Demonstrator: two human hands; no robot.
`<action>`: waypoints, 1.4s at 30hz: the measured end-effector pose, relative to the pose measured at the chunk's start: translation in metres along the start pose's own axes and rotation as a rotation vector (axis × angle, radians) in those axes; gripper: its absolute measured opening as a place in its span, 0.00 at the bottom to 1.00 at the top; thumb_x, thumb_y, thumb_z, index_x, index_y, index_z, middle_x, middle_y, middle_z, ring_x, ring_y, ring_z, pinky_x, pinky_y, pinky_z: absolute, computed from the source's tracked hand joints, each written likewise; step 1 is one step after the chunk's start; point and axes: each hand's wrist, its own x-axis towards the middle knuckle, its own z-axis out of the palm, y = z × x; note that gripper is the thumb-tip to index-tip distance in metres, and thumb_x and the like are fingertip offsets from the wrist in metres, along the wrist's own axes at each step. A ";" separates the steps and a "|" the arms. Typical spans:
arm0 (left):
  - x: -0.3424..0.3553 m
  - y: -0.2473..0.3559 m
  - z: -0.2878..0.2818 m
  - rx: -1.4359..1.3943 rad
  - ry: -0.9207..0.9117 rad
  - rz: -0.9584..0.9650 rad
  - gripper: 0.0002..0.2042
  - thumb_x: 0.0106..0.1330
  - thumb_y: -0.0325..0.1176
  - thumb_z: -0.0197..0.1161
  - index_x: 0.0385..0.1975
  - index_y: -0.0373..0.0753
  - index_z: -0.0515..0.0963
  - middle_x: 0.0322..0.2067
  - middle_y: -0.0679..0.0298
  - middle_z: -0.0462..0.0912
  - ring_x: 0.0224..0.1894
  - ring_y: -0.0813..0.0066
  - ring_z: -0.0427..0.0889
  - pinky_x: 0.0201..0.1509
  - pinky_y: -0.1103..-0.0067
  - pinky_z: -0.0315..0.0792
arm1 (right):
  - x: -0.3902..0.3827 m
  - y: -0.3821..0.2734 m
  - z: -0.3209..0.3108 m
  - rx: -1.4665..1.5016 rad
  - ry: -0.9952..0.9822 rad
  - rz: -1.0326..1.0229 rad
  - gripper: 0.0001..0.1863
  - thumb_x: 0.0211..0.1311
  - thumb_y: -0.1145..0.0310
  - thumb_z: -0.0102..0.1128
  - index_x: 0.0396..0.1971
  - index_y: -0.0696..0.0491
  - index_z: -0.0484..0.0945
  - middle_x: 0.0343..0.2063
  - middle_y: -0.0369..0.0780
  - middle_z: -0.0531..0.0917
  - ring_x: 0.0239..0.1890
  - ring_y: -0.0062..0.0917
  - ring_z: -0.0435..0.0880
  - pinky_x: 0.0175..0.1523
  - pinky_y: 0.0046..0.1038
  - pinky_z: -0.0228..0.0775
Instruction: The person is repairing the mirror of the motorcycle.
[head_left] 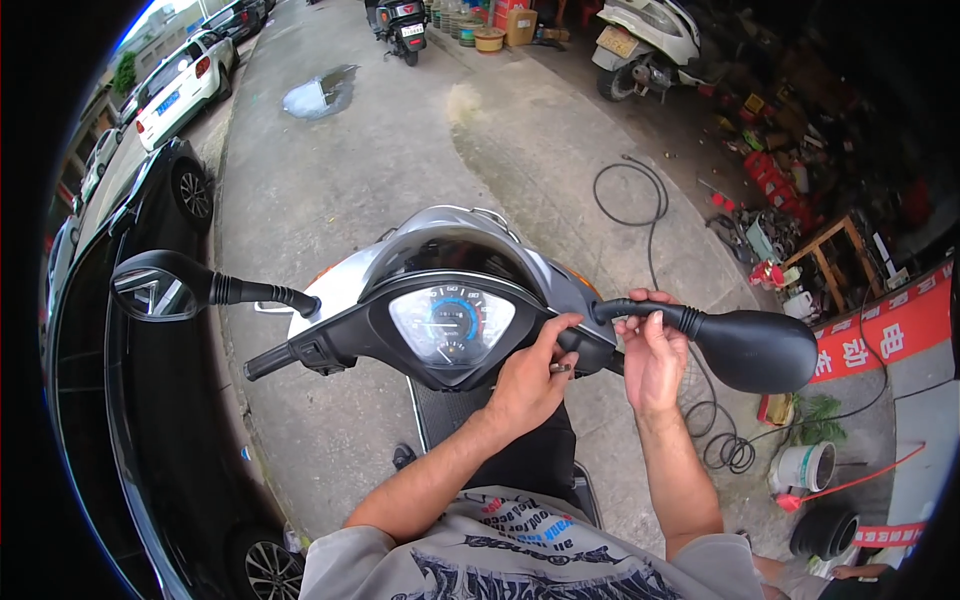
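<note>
In front of me stands a silver-and-black scooter (350, 290) with a round-dial instrument cluster (448, 324). My right hand (657, 360) is closed around the black stem of the right mirror (757, 350), thumb and fingers pinching it near its base. That mirror's dark back faces me. Just left of it, my left hand (530, 385) reaches its index finger toward the mount. Its other fingers are curled round a small metal tool (561, 368), mostly hidden, so its exact kind is unclear. On the other side is the left mirror (158, 292), above the left handlebar grip (268, 362).
A black car (150, 400) runs along my left. On the concrete to the right lies a coiled black hose (735, 452), near a white bucket (803, 467) and a tire (824, 533). Farther ahead are another scooter (655, 45) and a puddle (318, 95). Part of another person shows at lower right.
</note>
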 end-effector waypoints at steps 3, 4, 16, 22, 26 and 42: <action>-0.001 -0.001 0.000 -0.007 0.004 0.004 0.23 0.66 0.21 0.55 0.60 0.44 0.63 0.24 0.56 0.79 0.30 0.65 0.84 0.36 0.74 0.74 | 0.009 0.001 0.010 0.023 0.061 -0.024 0.10 0.72 0.68 0.51 0.48 0.55 0.70 0.42 0.42 0.78 0.31 0.16 0.73 0.39 0.24 0.70; -0.001 -0.001 0.000 -0.006 0.004 0.006 0.23 0.66 0.21 0.55 0.60 0.44 0.63 0.24 0.56 0.79 0.29 0.65 0.84 0.36 0.74 0.74 | 0.015 -0.002 0.009 0.007 0.110 0.060 0.09 0.71 0.67 0.52 0.45 0.54 0.70 0.37 0.40 0.78 0.28 0.15 0.70 0.34 0.22 0.67; 0.000 -0.006 -0.001 -0.004 -0.002 0.011 0.22 0.67 0.21 0.54 0.59 0.44 0.63 0.25 0.58 0.80 0.30 0.66 0.83 0.37 0.73 0.74 | 0.099 -0.052 0.039 -1.100 -0.454 0.494 0.11 0.57 0.72 0.63 0.37 0.53 0.72 0.27 0.34 0.77 0.19 0.13 0.70 0.20 0.18 0.59; 0.001 -0.008 -0.001 -0.022 0.002 0.028 0.24 0.64 0.22 0.57 0.59 0.45 0.62 0.26 0.55 0.79 0.31 0.54 0.83 0.35 0.66 0.73 | 0.067 -0.060 0.048 -1.073 -0.646 0.390 0.10 0.55 0.84 0.57 0.37 0.59 0.75 0.30 0.38 0.77 0.32 0.22 0.78 0.35 0.24 0.74; 0.000 -0.002 -0.001 0.001 0.009 0.031 0.23 0.64 0.21 0.57 0.59 0.45 0.63 0.26 0.55 0.80 0.32 0.55 0.83 0.36 0.66 0.74 | 0.044 -0.063 0.020 -1.152 -0.775 -0.121 0.09 0.47 0.79 0.64 0.30 0.55 0.77 0.42 0.40 0.72 0.44 0.27 0.76 0.52 0.26 0.67; 0.005 0.003 0.000 0.043 -0.001 -0.018 0.22 0.68 0.23 0.54 0.60 0.44 0.61 0.23 0.59 0.80 0.30 0.66 0.83 0.38 0.75 0.73 | 0.074 -0.013 0.010 -0.478 0.014 0.233 0.16 0.72 0.60 0.51 0.50 0.56 0.72 0.33 0.39 0.81 0.37 0.25 0.81 0.43 0.32 0.76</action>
